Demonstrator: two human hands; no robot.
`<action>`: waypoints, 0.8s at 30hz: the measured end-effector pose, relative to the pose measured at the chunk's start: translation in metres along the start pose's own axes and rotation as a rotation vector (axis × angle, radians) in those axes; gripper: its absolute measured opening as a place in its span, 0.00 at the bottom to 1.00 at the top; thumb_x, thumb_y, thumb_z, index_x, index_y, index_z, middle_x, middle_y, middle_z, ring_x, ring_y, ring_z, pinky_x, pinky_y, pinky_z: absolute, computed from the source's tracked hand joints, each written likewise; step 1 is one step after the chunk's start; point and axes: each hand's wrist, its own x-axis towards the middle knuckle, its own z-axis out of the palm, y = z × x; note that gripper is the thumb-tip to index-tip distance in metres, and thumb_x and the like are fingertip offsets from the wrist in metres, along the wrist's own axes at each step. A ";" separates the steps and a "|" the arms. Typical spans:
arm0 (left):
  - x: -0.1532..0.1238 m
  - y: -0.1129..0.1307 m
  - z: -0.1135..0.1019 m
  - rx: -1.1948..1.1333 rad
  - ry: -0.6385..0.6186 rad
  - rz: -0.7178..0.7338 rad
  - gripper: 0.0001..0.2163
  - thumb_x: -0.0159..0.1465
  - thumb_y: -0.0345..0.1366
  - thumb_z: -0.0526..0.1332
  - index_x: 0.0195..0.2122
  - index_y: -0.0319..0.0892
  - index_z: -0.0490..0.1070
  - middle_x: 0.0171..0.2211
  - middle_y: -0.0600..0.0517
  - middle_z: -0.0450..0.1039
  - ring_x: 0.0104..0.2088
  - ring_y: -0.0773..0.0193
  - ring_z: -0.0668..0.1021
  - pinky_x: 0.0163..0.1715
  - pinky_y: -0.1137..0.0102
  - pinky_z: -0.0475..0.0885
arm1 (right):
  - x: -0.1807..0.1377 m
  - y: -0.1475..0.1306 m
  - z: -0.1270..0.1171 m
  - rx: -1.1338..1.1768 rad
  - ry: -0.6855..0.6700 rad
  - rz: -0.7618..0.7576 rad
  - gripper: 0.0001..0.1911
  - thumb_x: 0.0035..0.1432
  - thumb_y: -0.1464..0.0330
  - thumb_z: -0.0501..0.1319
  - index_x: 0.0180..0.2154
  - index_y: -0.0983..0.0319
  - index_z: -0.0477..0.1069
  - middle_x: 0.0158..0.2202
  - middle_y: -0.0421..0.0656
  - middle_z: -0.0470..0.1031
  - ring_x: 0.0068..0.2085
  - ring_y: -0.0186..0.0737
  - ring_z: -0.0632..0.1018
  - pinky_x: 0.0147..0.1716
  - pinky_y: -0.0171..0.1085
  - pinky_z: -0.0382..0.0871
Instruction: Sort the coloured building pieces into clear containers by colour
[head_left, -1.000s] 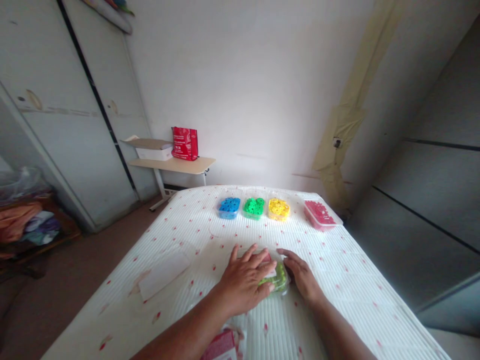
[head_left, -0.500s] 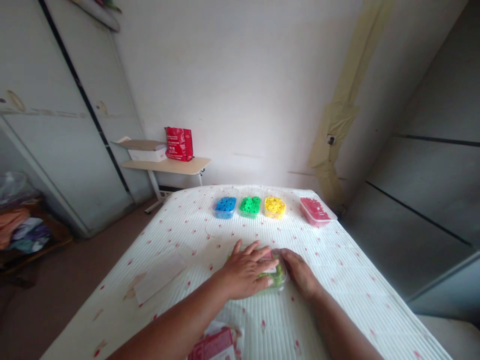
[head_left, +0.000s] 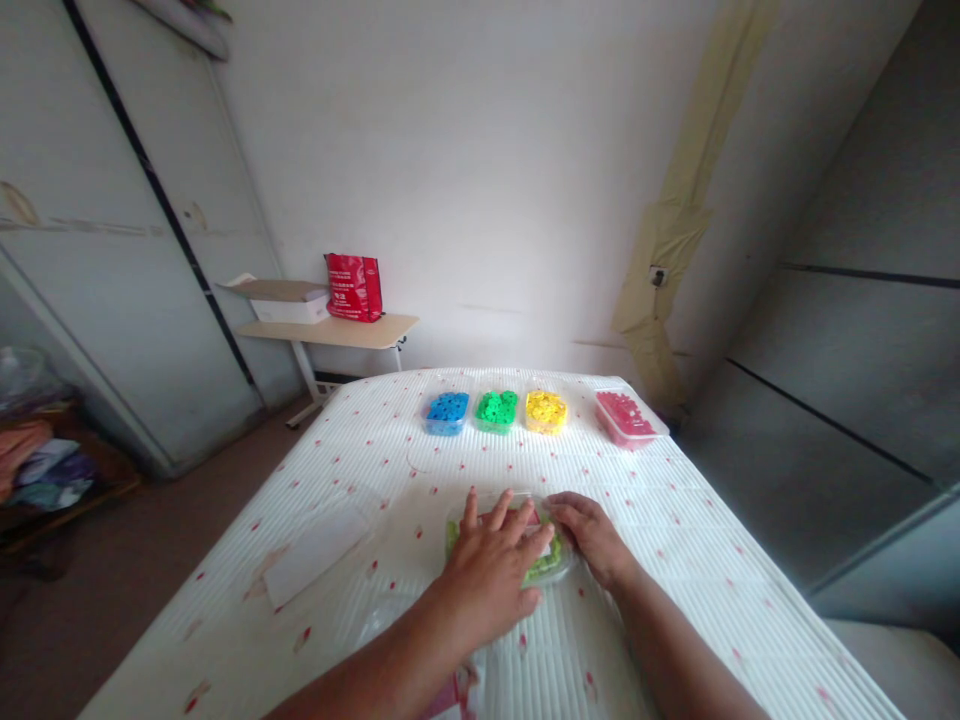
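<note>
A clear lidded plastic box (head_left: pixel 556 572) with green pieces inside and a red-and-white label on top sits on the near middle of the table. My left hand (head_left: pixel 491 565) lies over its lid, palm down with the fingers spread. At the box's right end, my right hand (head_left: pixel 589 532) has its fingers curled on the rim and lid edge; the fingertips are partly hidden. Beneath my left forearm, a clear plastic package (head_left: pixel 469 690) with a red label shows only in part.
Along the far side stand small clear tubs of blue pieces (head_left: pixel 448 412), green pieces (head_left: pixel 496 411) and yellow pieces (head_left: pixel 546 411). A larger tub of pink pieces (head_left: pixel 630 418) is at the far right. A flat whitish rectangle (head_left: pixel 319 555) lies on the patterned tablecloth (head_left: pixel 360 450) to the left.
My left hand has shifted slightly back toward me on the lid, showing more of the box's left end. My right hand's fingers have moved left onto the lid's edge.
</note>
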 end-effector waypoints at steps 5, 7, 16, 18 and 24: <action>0.001 0.002 0.003 0.020 0.025 0.049 0.27 0.58 0.43 0.57 0.59 0.52 0.53 0.62 0.50 0.52 0.63 0.49 0.48 0.58 0.46 0.41 | -0.001 0.002 0.001 -0.005 0.018 -0.011 0.12 0.44 0.63 0.62 0.31 0.64 0.70 0.16 0.32 0.63 0.19 0.27 0.61 0.20 0.31 0.50; -0.001 -0.002 0.000 0.001 0.020 0.066 0.28 0.58 0.42 0.58 0.59 0.53 0.53 0.62 0.51 0.51 0.62 0.49 0.49 0.58 0.46 0.42 | -0.001 0.002 0.002 0.006 0.016 -0.015 0.12 0.45 0.63 0.62 0.31 0.64 0.70 0.16 0.31 0.62 0.18 0.27 0.60 0.19 0.30 0.49; -0.002 -0.010 -0.007 -0.072 0.005 0.091 0.34 0.51 0.35 0.60 0.59 0.54 0.52 0.62 0.51 0.51 0.62 0.49 0.52 0.58 0.48 0.44 | -0.010 0.000 -0.013 0.111 -0.123 0.067 0.20 0.48 0.55 0.61 0.37 0.63 0.70 0.22 0.36 0.69 0.18 0.28 0.66 0.21 0.32 0.62; -0.001 -0.011 -0.010 -0.100 0.011 0.100 0.33 0.50 0.35 0.62 0.58 0.54 0.55 0.62 0.51 0.52 0.61 0.49 0.53 0.58 0.50 0.46 | -0.014 0.000 -0.018 0.146 -0.149 0.115 0.21 0.50 0.54 0.60 0.39 0.62 0.69 0.24 0.38 0.72 0.18 0.29 0.68 0.22 0.35 0.66; -0.003 -0.008 -0.011 -0.099 0.068 0.096 0.30 0.51 0.36 0.62 0.56 0.51 0.58 0.60 0.51 0.55 0.61 0.51 0.54 0.59 0.52 0.45 | -0.024 -0.002 -0.022 0.168 -0.174 0.164 0.20 0.51 0.54 0.59 0.40 0.62 0.68 0.25 0.37 0.72 0.18 0.30 0.71 0.21 0.34 0.67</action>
